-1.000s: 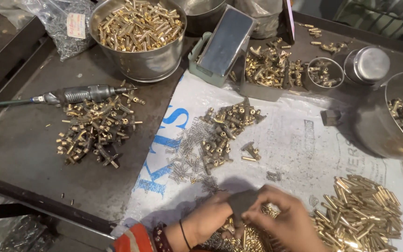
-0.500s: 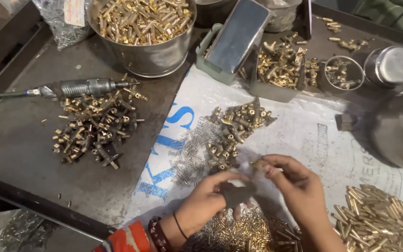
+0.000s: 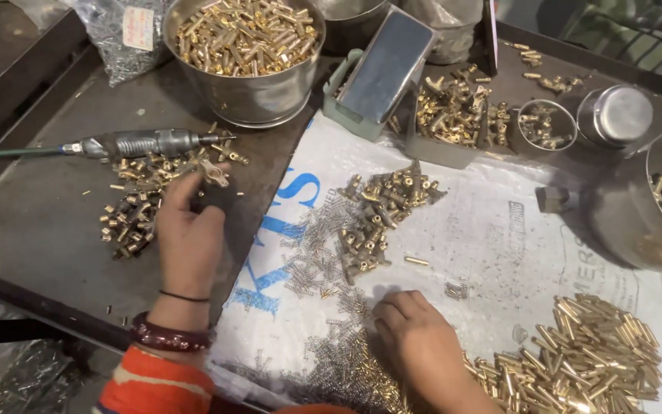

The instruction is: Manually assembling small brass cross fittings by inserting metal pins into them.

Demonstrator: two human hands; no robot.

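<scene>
Left hand (image 3: 188, 238) over heap of brass fittings (image 3: 133, 207) beside pneumatic tool (image 3: 143, 142), fingertips pinching one fitting (image 3: 214, 172). Right hand (image 3: 423, 349) curled, knuckles down, on small springs (image 3: 342, 360) beside brass pins (image 3: 576, 360).

right steel bowl (image 3: 657, 222) cropped, springs (image 3: 323, 261) indistinct, hands' fingertips hidden

A dark, scuffed metal worktop (image 3: 47, 222) is seen from above, bounded along its left edge by a raised metal lip (image 3: 17, 77). Much of its right half is covered by a white printed sack (image 3: 492, 253) laid flat. Soft glare is thrown on the worktop. Past the far right corner, a blurred greenish surface (image 3: 614, 23) is glimpsed.
</scene>
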